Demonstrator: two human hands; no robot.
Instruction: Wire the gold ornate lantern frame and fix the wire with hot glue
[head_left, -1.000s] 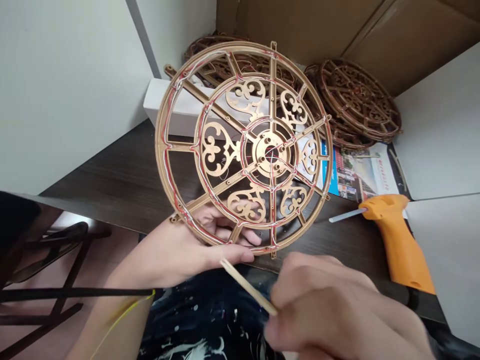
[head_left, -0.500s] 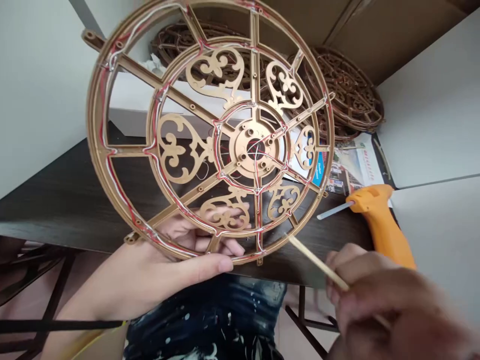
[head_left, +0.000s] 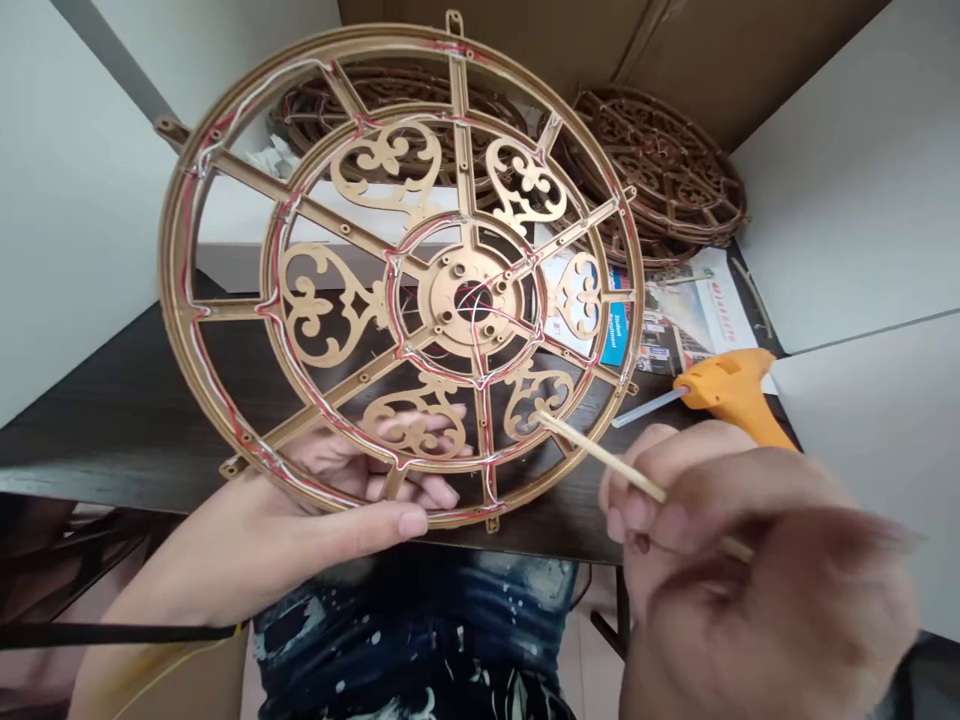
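Note:
A round gold-brown openwork frame (head_left: 363,377) with spokes, scroll ornaments and a hub stands tilted up before me. Red and white wires run along its rings and some of its spokes. My left hand (head_left: 322,520) grips the lower left rim, thumb in front and fingers behind the openings. Pinched in my right hand (head_left: 720,540) is a thin wooden stick (head_left: 600,453), pointing up and left. Its tip lies over the lower right scroll ornament; whether it touches, I cannot tell. An orange glue gun (head_left: 731,390) with a translucent glue stick in it lies just beyond the right hand.
More wired round frames (head_left: 660,170) are stacked at the back right, with others behind the held one. Printed papers (head_left: 697,310) lie on the dark table (head_left: 90,410). Pale panels flank the sides, and brown cardboard (head_left: 720,60) rises behind.
The round frame and my left hand have shifted slightly left in view. My right hand has moved left and up, carrying the stick's tip from the outer rim to a scroll ornament.

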